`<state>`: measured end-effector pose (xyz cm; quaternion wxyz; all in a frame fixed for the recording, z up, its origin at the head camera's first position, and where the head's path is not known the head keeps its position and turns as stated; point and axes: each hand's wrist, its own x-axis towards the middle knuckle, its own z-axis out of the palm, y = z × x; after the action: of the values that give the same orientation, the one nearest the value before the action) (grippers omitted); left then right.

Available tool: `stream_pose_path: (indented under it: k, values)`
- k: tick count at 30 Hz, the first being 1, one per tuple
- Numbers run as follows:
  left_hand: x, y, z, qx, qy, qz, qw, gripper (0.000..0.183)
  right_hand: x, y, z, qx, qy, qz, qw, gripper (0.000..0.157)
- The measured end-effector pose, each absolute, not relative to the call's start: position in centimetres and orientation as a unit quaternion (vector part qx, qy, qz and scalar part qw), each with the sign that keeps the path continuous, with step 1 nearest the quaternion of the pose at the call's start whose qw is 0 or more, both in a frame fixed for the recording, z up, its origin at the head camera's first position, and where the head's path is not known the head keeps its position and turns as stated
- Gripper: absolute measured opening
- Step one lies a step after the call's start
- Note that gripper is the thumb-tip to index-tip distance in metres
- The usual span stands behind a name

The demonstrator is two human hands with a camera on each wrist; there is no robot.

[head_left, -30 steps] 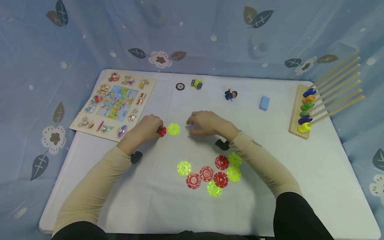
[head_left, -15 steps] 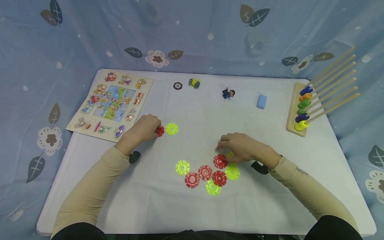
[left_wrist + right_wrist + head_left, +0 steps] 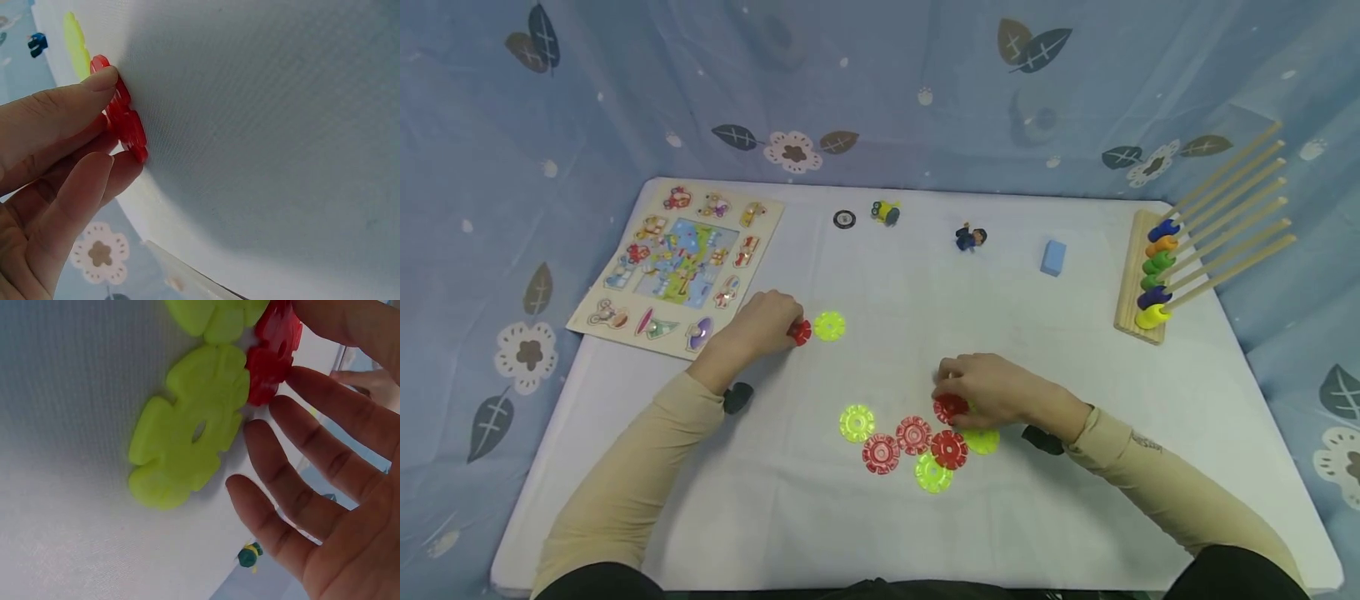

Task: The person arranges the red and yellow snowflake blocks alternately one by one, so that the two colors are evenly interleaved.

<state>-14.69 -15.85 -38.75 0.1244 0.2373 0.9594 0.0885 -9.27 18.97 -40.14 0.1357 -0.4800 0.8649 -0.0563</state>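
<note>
My left hand [image 3: 766, 323] pinches a red notched plastic disc [image 3: 130, 125] near the puzzle board; the disc stays low over the white cloth. Right beside it lies a yellow-green disc [image 3: 830, 326]. My right hand [image 3: 992, 388] has thumb and forefinger at opposite edges of another red disc [image 3: 270, 356], while its other fingers spread loosely. A yellow-green disc [image 3: 187, 434] lies under that palm, partly hidden in the head view. Around it sit several more discs, among them a red disc [image 3: 881, 452] and a yellow-green disc [image 3: 857, 423].
A wooden puzzle board [image 3: 625, 333] lies at the left. Along the back are a black ring-like piece [image 3: 844, 219], a small green-yellow toy [image 3: 886, 212], a toy figure [image 3: 971, 237] and a blue block [image 3: 1053, 257]. A wooden peg rack [image 3: 1126, 300] with coloured beads stands at the right.
My right hand has moved from beside the upper yellow-green disc toward me and to the right, down onto a red disc in the cluster. My left hand keeps its red disc in place.
</note>
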Motion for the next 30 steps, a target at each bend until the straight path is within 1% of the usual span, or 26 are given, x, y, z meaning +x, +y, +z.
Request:
stream_pose_path:
  k: [3, 10, 17, 22, 25, 30]
  values:
    - [-14.6, -15.8, -38.8, 0.236, 0.960, 0.088, 0.126, 0.013, -9.0, 18.9, -40.2, -0.480, 0.867, -0.044, 0.125, 0.035]
    - [-14.6, -15.6, -38.8, 0.235, 0.961, 0.090, 0.116, 0.012, -8.5, 19.3, -40.4, -0.488, 0.870, -0.027, 0.072, 0.031]
    - [-14.6, -15.5, -38.8, 0.232, 0.961, 0.095, 0.115, 0.010, -8.1, 19.5, -40.2, -0.485, 0.870, -0.036, 0.080, 0.035]
    - [-14.7, -15.5, -38.8, 0.240, 0.960, 0.089, 0.113, 0.011, -8.1, 19.2, -40.5, -0.480, 0.874, -0.041, 0.064, 0.035]
    - [-14.8, -15.5, -38.8, 0.239, 0.960, 0.085, 0.117, 0.011, -8.9, 18.7, -40.6, -0.458, 0.885, -0.044, 0.069, 0.036]
    - [-14.8, -15.6, -38.8, 0.237, 0.960, 0.081, 0.122, 0.012, -11.6, 16.6, -40.6, -0.420, 0.902, -0.044, 0.093, 0.038]
